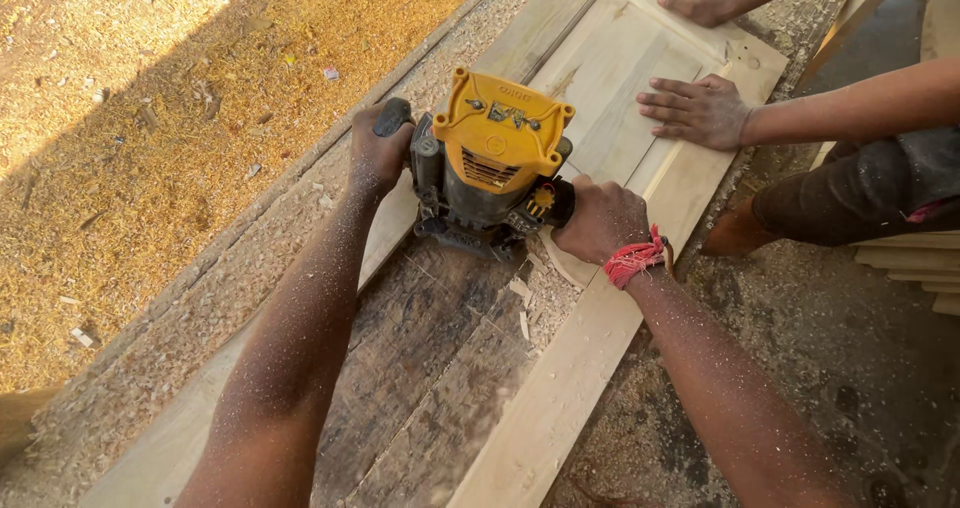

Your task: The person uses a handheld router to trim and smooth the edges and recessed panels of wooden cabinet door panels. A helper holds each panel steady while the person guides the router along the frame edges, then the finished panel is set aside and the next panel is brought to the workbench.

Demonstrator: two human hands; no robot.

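A yellow-topped, black-bodied router (497, 163) is seen at centre frame; pale wood panel (640, 78), a red wrist thread (633, 261), and golden sawdust (150, 118) at upper left.

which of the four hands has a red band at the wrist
The right hand gripping the yellow router; the left hand and the other person's two hands show bare wrists.

No packages, signs or screens, only small raised lettering moulded into the yellow router cap (500, 133), centre frame

Bare sawdust-flecked forearms, red thread band (634, 259) around the right wrist
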